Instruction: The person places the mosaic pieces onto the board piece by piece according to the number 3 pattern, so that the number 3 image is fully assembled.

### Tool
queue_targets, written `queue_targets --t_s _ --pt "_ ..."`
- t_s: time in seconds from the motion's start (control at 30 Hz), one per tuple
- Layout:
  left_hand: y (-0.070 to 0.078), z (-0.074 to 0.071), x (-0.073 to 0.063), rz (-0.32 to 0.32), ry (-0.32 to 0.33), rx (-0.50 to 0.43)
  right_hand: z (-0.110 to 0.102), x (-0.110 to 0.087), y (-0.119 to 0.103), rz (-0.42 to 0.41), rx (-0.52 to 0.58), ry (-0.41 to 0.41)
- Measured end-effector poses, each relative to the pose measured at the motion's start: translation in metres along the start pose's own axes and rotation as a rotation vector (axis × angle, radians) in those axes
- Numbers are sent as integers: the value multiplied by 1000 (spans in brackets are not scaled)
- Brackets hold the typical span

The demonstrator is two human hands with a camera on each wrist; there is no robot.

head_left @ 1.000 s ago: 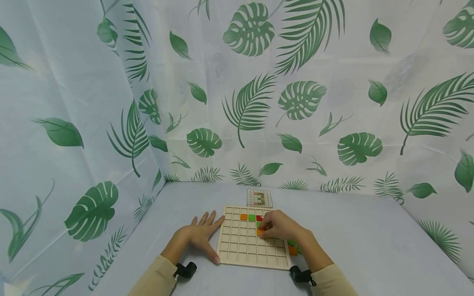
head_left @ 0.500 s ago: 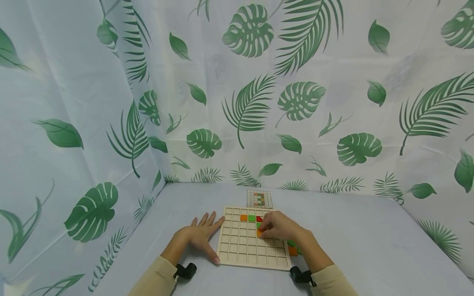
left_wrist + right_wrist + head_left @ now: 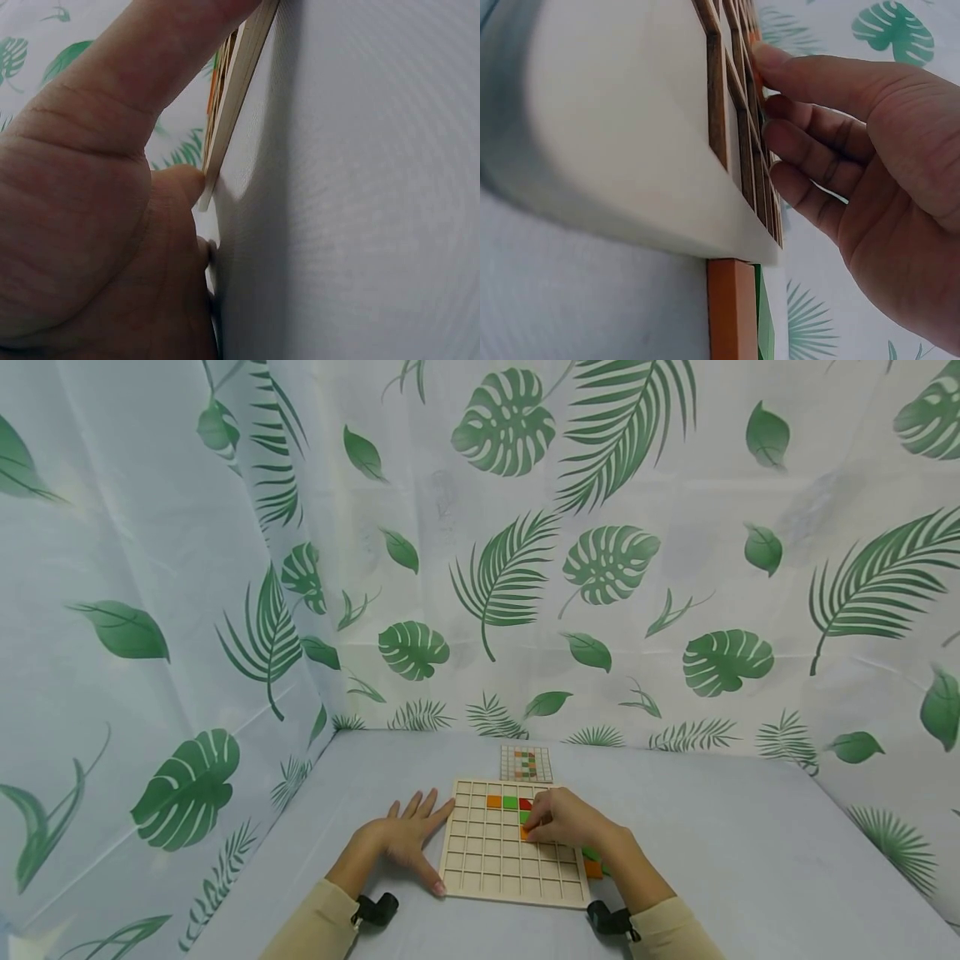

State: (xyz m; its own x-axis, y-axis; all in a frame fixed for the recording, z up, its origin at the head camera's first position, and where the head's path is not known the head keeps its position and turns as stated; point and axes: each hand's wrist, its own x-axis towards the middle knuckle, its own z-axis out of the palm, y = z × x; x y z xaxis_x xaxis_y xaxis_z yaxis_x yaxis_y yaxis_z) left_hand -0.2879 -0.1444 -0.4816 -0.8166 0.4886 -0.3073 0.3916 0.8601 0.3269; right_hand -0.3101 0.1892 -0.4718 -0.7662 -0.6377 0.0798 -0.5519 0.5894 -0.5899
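A wooden grid board lies on the table, with an orange tile, a green tile and a red tile along its upper part. Below the red one sits another green tile. My right hand pinches an orange tile in the cell under that; in the right wrist view the thumb touches its orange edge, the rest being hidden. Fingers spread, my left hand rests on the table, its thumb and forefinger touching the board's left edge.
A small pattern card with a coloured grid lies behind the board. Partly hidden under my right forearm, an orange block and green pieces lie by the board's right edge. A leaf-print curtain hangs behind the table.
My right fingertips have shifted very slightly at the orange tile, which shows a little lower between the fingers. The left hand and the board stay where they were.
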Motion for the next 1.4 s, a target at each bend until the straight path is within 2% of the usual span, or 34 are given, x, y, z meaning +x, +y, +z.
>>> queue_targets --t_s 0.17,0.4,0.73,1.17,1.4 --pt "0 0 0 1 0 -9 0 -1 0 -18 -7 8" --pt "0 0 -1 0 4 -2 -8 -4 -4 63 4 80" --pt "-5 -1 0 27 -9 -31 -13 -7 4 108 -45 138" --pt "1 -1 -1 12 12 13 -26 -16 11 148 -59 221" --pt "-2 -2 -1 23 3 -2 -34 -24 21 145 -74 217"
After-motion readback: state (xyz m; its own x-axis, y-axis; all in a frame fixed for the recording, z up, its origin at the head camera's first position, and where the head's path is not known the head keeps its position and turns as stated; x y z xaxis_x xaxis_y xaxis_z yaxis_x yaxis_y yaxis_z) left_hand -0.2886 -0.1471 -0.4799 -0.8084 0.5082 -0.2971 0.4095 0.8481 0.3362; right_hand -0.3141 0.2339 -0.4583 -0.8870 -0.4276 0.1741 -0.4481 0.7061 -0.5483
